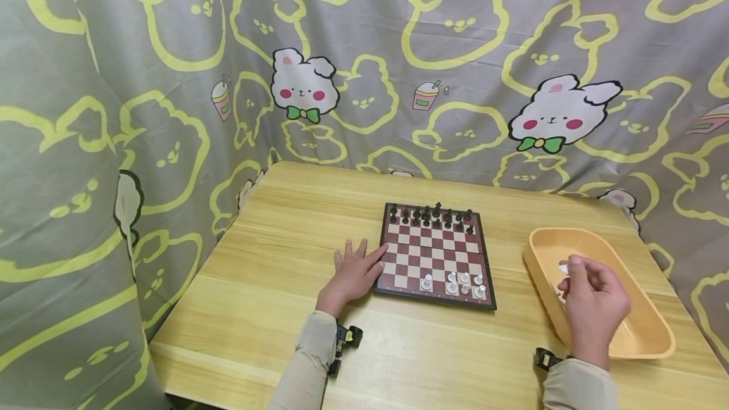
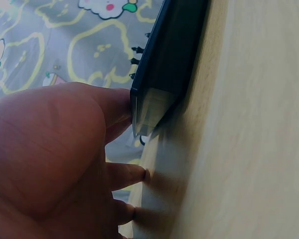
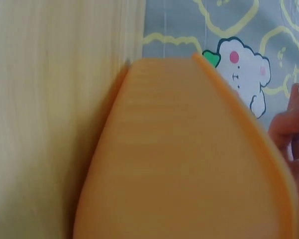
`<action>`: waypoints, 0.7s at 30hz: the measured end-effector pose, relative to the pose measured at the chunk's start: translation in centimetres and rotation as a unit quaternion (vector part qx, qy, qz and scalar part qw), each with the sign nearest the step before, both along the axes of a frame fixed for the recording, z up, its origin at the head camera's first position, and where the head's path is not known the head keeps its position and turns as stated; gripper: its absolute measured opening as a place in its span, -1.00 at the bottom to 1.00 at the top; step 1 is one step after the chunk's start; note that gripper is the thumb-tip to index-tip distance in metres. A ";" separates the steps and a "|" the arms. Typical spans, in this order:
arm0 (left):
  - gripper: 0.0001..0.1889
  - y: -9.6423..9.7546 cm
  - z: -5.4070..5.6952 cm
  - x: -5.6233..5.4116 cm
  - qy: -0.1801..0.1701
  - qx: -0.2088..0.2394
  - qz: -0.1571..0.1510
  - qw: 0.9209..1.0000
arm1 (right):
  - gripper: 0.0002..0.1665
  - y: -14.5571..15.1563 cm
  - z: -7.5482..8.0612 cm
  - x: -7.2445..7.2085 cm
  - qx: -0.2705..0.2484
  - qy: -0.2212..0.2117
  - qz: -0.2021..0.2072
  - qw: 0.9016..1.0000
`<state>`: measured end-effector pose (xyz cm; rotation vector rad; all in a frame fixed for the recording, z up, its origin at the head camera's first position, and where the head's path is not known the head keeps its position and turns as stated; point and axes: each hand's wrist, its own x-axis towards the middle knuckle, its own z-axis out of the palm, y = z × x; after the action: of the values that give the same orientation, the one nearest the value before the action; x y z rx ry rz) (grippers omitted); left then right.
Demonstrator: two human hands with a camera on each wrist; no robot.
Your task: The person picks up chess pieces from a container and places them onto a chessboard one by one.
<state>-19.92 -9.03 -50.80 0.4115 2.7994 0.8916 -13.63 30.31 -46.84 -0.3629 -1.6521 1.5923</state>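
Note:
My left hand (image 1: 354,273) lies spread at the left side of a small folding chessboard (image 1: 421,252), its index finger and thumb touching the board's edge. In the left wrist view, the fingers meet the dark side of the chessboard (image 2: 171,55). Over the orange plastic bin (image 1: 643,328), my right hand (image 1: 595,302) pinches a small white chess piece (image 1: 564,267) between thumb and fingers. Black chess pieces (image 1: 437,210) fill two rows at the far side. Several white chess pieces (image 1: 452,285) stand at the near right of the board.
Below my right fingers, more white (image 1: 560,297) shows inside the bin. The bin's ribbed outer wall (image 3: 179,149) fills much of the right wrist view. A wooden table (image 1: 273,239) carries everything, and a grey curtain (image 1: 364,30) with cartoon prints hangs behind and to the left.

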 end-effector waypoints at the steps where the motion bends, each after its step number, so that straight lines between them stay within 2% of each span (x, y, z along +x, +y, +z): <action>1: -0.48 0.0 0.0 0.0 -0.001 0.000 0.000 1.000 | -0.77 -0.2 0.0 0.0 -0.007 0.002 0.008 1.000; 3: -0.48 0.0 0.0 0.0 0.000 0.001 -0.001 1.000 | -0.75 -0.5 0.1 -0.1 -0.009 -0.001 0.021 1.000; 10: -0.48 0.0 0.0 -0.1 0.003 0.002 0.000 1.000 | -0.65 -1.3 0.0 -0.2 0.108 -0.055 0.002 0.993; 17: -0.48 0.0 -0.1 -0.1 0.005 0.003 -0.003 1.000 | -0.65 -2.2 -0.1 -0.6 0.120 -0.075 0.020 0.990; 21: -0.48 -0.1 -0.1 -0.2 0.006 0.007 -0.003 1.000 | -0.70 -2.9 -0.2 -0.9 0.131 -0.076 0.044 0.987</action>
<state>-20.08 -9.11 -50.93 0.4279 2.8023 0.9098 -14.49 27.36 -47.00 -0.2838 -1.9923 1.4144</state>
